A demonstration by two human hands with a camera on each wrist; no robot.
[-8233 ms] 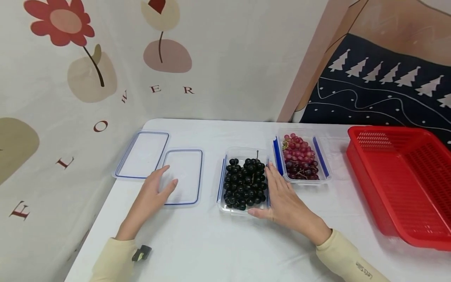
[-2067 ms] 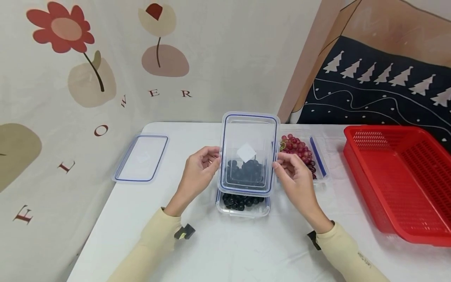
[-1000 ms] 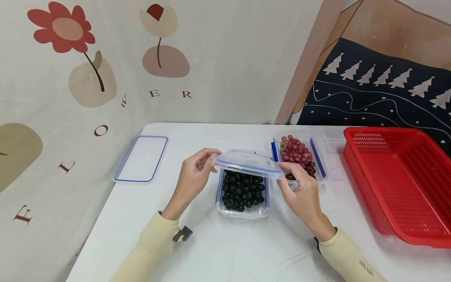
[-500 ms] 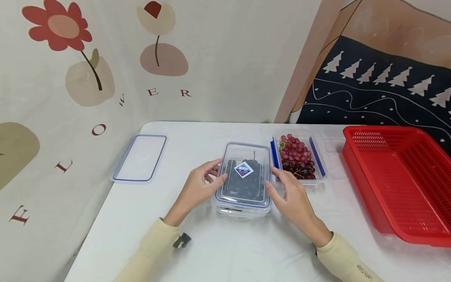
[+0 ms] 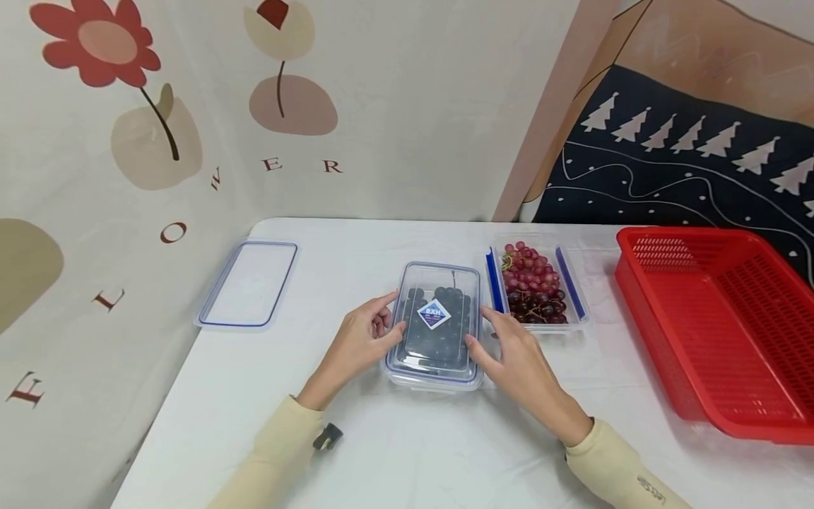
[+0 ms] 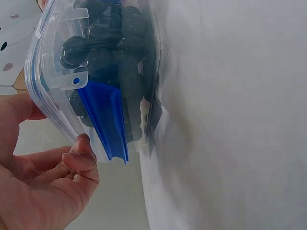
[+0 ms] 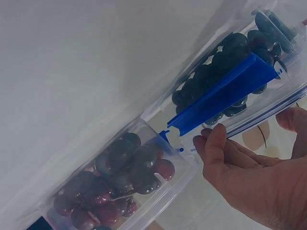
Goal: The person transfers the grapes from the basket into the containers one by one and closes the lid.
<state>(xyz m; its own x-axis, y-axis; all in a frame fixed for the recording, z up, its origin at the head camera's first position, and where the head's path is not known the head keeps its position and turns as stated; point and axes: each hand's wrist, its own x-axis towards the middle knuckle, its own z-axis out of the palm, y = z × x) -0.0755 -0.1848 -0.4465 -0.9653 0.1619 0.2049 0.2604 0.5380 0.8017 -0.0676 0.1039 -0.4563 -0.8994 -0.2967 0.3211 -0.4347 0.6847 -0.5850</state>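
Note:
A clear container [image 6: 104, 62] of black grapes stands on the white table, its blue-rimmed clear lid [image 5: 439, 346] lying on top. The lid bears a diamond-shaped blue and white label [image 5: 434, 313]. My left hand [image 5: 361, 339] holds the lid's left edge, thumb on top. At the opposite edge my right hand [image 5: 518, 360] holds the lid the same way. Blue side clips [image 6: 105, 120] hang down unfastened, as both wrist views show. To the right stands an open clear container [image 5: 580, 316] with red and dark grapes [image 5: 534, 279].
Another blue-rimmed lid [image 5: 248, 286] lies flat at the table's left edge. A red plastic basket [image 5: 674, 382] stands at the right. Behind the white table [image 5: 407, 452] hangs a printed curtain [image 5: 407, 106].
Both hands have lifted the nearer lid from the left, tilted it above the black grapes and lowered it onto their container. In the last half second the lid has settled flatter.

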